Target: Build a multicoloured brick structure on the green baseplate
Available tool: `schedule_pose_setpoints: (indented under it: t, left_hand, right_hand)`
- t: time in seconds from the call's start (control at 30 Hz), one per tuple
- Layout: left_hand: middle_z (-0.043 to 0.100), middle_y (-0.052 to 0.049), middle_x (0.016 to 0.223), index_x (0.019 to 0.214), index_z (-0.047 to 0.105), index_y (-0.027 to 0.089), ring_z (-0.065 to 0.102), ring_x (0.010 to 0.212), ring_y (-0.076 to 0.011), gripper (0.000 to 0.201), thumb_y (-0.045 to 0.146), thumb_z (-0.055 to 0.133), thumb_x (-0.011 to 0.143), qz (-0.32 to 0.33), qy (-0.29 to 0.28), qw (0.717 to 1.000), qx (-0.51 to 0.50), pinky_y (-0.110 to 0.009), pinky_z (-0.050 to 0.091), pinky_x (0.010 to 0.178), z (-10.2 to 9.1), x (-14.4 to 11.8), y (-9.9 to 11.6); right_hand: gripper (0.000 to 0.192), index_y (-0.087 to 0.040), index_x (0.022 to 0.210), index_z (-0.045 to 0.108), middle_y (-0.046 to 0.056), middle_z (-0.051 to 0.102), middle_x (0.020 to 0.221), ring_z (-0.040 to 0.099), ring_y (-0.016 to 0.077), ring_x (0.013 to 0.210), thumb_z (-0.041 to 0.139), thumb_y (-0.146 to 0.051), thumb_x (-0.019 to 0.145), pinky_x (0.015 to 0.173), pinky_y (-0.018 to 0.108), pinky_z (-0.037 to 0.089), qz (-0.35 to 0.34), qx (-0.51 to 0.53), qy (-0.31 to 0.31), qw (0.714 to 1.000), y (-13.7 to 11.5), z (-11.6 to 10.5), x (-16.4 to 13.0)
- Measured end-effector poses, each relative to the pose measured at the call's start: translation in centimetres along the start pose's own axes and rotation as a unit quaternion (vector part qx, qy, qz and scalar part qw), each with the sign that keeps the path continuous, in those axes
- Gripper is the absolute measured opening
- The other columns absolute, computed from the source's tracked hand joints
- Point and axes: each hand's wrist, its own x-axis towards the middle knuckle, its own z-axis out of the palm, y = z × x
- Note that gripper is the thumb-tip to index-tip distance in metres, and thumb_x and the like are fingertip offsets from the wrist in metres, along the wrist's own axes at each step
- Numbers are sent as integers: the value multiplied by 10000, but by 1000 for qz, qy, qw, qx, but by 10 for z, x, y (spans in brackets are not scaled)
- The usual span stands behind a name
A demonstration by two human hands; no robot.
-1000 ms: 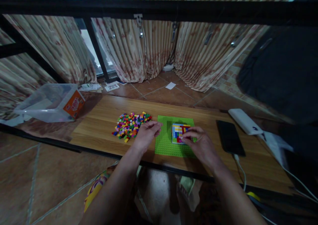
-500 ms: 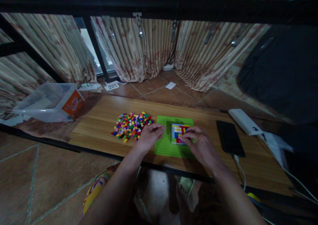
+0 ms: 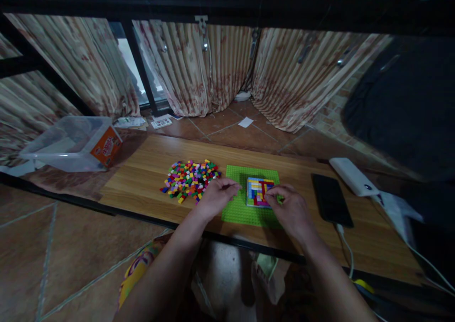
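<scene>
centre frame: right hand [image 3: 289, 210] fingers pinched together at the mosaic [image 3: 259, 192] on the baseplate [image 3: 236, 208]; brick unseen. left hand [image 3: 216, 196] loosely curled beside the pile [image 3: 190, 178]. placing step; next needs stud alignment.

Baseplate [image 3: 237, 211] bright green; mosaic [image 3: 259, 189] white, yellow, blue, red, pink. Brick pile [image 3: 190, 176] multicolour. Desk [image 3: 142, 180] light wood grain. Phone [image 3: 331, 199] black. Curtains [image 3: 199, 61] beige stripes w/ red floral.

Light wooden worktop [image 3: 149, 170] carries a multicoloured brick pile [image 3: 190, 174], green studded baseplate [image 3: 237, 208], black phone [image 3: 331, 199], white power bank [image 3: 351, 176].
</scene>
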Motion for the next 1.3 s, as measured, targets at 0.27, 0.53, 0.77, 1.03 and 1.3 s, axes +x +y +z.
schedule_pose_setpoints:
  t: [0.27, 0.53, 0.77, 1.03, 1.3]
  left_hand:
    - [565, 30, 672, 1024, 719, 151, 439, 584, -96, 278, 252, 557, 821, 13, -163, 980, 111, -217, 340, 568, 18, -10, -11]
    - [545, 20, 659, 1024, 720, 169, 440, 583, -107, 284, 275, 522, 850, 39, -154, 965, 209, -223, 336, 558, 24, -10, -16]
    - [540, 21, 629, 978, 689, 135, 475, 579, -108, 261, 274, 503, 859, 22, -174, 975, 137, -229, 364, 574, 26, -13, -17]
    - [561, 20, 632, 994, 681, 141, 489, 582, -110, 258, 295, 530, 852, 9, -172, 978, 115, -226, 369, 573, 27, -13, -17]
    - [561, 23, 603, 1017, 685, 131, 485, 560, -108, 264, 264, 548, 834, -18, -158, 985, 69, -232, 376, 580, 30, -17, -13]
  right_hand:
    - [181, -209, 777, 711, 81, 611, 996, 599, 229, 947, 556, -283, 834, 878, 396, 467, -44, -29, -5, 999, -4, -1, -7]
    - [220, -199, 867, 732, 97, 584, 1086, 575, 247, 1018, 516, -168, 837, 907, 408, 494, -114, -99, -29, 988, -5, 4, -12]
    - [256, -192, 897, 740, 99, 590, 1133, 573, 250, 1056, 489, -157, 860, 930, 412, 499, -116, -104, -24, 987, -10, 3, -16]
    - [289, -186, 857, 738, 118, 602, 1144, 551, 284, 1059, 458, -118, 839, 897, 428, 504, -128, -178, -22, 975, -14, 0, -17]
    - [297, -198, 859, 736, 110, 612, 1145, 571, 272, 1037, 453, -114, 816, 925, 445, 492, -102, -147, -12, 984, -17, 8, -21]
